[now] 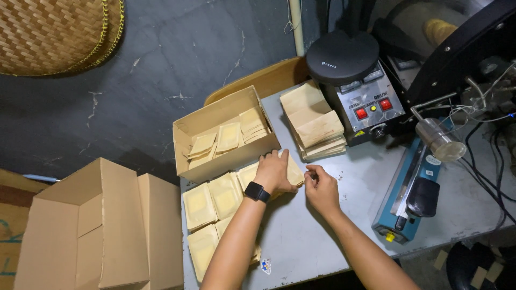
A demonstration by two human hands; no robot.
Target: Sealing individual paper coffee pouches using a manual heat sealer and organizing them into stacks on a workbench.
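My left hand lies flat on a filled paper pouch on the grey table by the open carton, while my right hand seems to pinch its edge.

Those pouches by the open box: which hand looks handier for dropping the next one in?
Probably the left hand: it already rests on a pouch right beside the box. The right hand sits farther from it.

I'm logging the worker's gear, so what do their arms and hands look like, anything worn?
Both forearms are bare, with no sleeves or gloves. The left hand has a black smartwatch strapped at the wrist. The right hand wears nothing visible.
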